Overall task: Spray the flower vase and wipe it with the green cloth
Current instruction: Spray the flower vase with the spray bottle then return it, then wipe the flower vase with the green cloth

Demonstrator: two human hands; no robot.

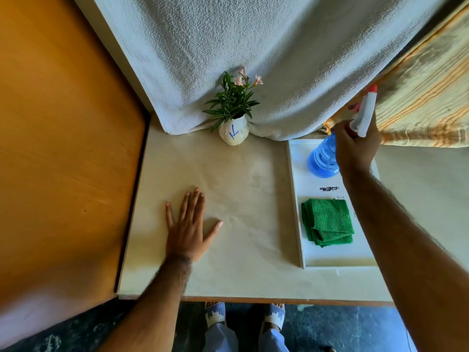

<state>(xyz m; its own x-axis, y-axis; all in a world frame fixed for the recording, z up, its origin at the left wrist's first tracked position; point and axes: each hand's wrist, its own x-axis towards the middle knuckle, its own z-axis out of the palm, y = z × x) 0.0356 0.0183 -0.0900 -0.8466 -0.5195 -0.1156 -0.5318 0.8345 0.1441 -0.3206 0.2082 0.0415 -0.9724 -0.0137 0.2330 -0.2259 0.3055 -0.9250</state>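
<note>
A small white flower vase (233, 133) with a blue mark stands at the back of the table, holding green leaves and pink flowers (234, 97). My right hand (355, 146) grips the neck of a blue spray bottle (323, 158) with a white and red spray head, over the far end of a white tray (294, 199) on the right. The folded green cloth (328, 221) lies on that tray, nearer to me. My left hand (189, 224) rests flat on the table, fingers spread, holding nothing, well in front of the vase.
A pale table top (241, 189) carries everything. A grey-white towel (253, 47) hangs behind the vase. An orange wooden panel (63, 148) borders the left edge. A striped yellow cloth (426, 97) hangs at the right. My feet show below the table's front edge.
</note>
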